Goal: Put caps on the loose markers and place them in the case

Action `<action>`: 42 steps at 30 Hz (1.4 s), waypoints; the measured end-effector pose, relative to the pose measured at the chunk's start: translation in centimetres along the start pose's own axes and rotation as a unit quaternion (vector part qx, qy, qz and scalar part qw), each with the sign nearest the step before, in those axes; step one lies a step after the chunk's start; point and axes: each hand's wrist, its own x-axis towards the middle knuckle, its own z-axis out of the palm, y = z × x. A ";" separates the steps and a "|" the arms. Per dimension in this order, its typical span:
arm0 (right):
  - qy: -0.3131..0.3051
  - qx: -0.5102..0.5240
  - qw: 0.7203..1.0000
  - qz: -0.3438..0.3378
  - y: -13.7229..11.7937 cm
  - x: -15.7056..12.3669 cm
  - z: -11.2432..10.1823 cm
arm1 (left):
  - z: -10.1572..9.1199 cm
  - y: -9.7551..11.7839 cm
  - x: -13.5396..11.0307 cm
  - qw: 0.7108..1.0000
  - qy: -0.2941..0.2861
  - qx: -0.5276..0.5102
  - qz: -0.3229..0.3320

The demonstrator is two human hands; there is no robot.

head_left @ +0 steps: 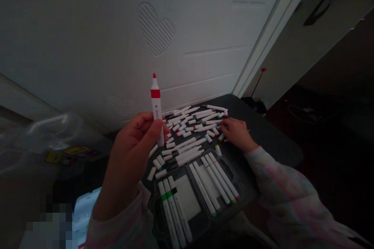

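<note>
Holding a red-banded marker upright in the left grip, closed with thumb against fingers round the lower barrel, raised in front of a white door and well clear of the dark counter. Uncapped, with red tip up: likely to keep ink off skin. Pinched low, presumably to leave band and print uncovered. Reaching with the right grip down to the right edge of the spread, fingers curled among loose caps; can't tell how far closed or whether holding anything. Probably kept flat and low to get at small parts without scattering the rest. Seeing loose markers strewn beyond the case, several lying side by side, mixed with caps; likely spread out for easy viewing and picking. Noting an open case nearest the body, with three markers in the left compartment, two banded green and one black, and five in the right, all lined up lengthwise, probably to suit the compartment shape.
</note>
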 end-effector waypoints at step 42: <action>-0.138 0.793 0.590 -0.061 -12.4 0.0 -9.2 | 2.4 -0.6 -0.4 0.983 0.013 -0.183 -0.017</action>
